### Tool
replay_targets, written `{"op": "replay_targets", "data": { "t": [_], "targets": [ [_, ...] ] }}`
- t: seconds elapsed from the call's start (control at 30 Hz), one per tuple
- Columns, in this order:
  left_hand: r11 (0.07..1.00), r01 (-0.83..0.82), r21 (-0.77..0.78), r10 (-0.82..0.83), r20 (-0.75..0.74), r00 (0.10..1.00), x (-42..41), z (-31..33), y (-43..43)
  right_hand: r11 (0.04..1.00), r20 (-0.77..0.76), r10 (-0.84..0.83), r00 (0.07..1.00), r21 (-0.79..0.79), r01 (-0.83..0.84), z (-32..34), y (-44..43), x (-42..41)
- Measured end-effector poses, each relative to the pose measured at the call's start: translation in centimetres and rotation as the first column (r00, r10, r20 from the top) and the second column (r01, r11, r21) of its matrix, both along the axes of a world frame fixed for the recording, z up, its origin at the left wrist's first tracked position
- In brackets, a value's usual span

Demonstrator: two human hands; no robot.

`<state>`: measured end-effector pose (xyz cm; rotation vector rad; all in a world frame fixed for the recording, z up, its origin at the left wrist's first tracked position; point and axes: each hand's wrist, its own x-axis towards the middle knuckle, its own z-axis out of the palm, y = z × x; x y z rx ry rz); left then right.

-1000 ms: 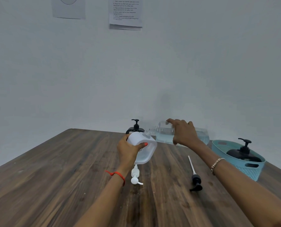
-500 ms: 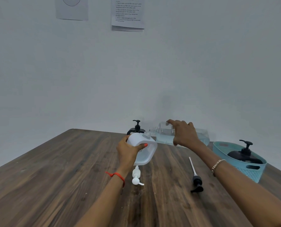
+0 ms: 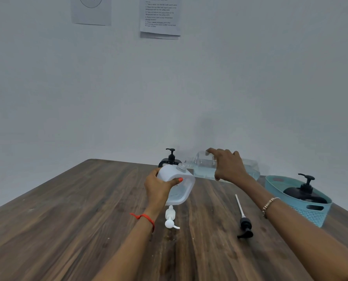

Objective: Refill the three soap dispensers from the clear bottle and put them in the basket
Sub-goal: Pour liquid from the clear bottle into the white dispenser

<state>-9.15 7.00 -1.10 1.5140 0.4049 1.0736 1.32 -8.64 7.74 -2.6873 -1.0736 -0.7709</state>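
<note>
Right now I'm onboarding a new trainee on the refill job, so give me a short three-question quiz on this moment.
1. True or false: the basket already holds a black dispenser.
2. Which hand tips the clear bottle? A) left hand B) right hand
3. Fill in: the loose black pump lies on the ____, beside the white pump.

Key
1. True
2. B; the left hand holds the white dispenser at the bottle's mouth.
3. table
</note>
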Motion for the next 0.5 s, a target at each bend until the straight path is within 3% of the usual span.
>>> {"op": "replay_targets", "data": {
  "t": [0.5],
  "targets": [
    [1.0, -0.002, -0.007, 0.002, -0.008, 1.0, 0.2, -0.17, -0.12, 1.0, 0.005, 0.01, 1.0, 0.001, -0.01, -0.01, -0.24, 0.1]
  ]
}}
